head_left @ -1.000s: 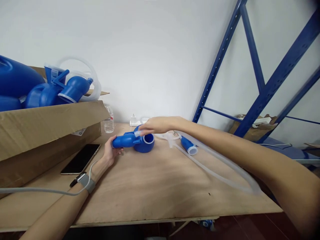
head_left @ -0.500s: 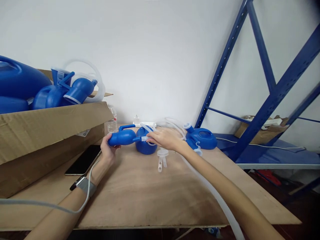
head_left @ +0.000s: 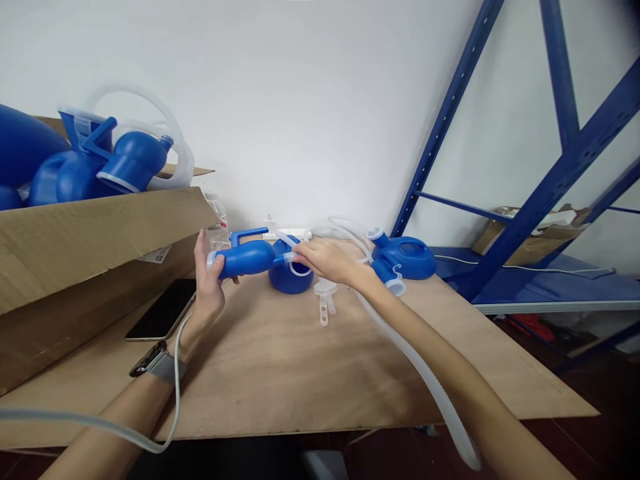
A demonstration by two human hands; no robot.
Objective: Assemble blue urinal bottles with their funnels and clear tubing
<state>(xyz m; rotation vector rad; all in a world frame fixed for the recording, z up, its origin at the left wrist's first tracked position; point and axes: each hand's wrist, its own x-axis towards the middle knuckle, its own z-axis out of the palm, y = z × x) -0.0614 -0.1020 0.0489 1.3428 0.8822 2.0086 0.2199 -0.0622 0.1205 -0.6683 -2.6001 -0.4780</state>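
My left hand point(head_left: 209, 283) is closed round the wide, white-rimmed end of a blue plastic urinal cup point(head_left: 250, 259) with a side handle, held nearly level above the table. One or more of its fingers point upward. At the cup's narrow spout, my right hand point(head_left: 327, 261) pinches the end of a translucent white hose point(head_left: 417, 360); the fingers partly hide the joint. The hose runs under my right forearm toward the front edge. Just behind the spout stands a blue plastic bottle point(head_left: 290, 280). A whitish cap with perforated straps point(head_left: 325, 289) lies below my right hand.
An open cardboard box point(head_left: 100, 223) of blue plastic parts stands at left, with a phone point(head_left: 163, 310) beside it. Another blue jug point(head_left: 417, 260) lies back right, near a blue metal rack point(head_left: 545, 283). Behind are a power strip point(head_left: 287, 234) and a clear bottle point(head_left: 219, 230).
The camera view has shifted slightly. My left hand has shifted its hold on the cup, raising a finger and showing the white rim. My right hand stays at the spout.
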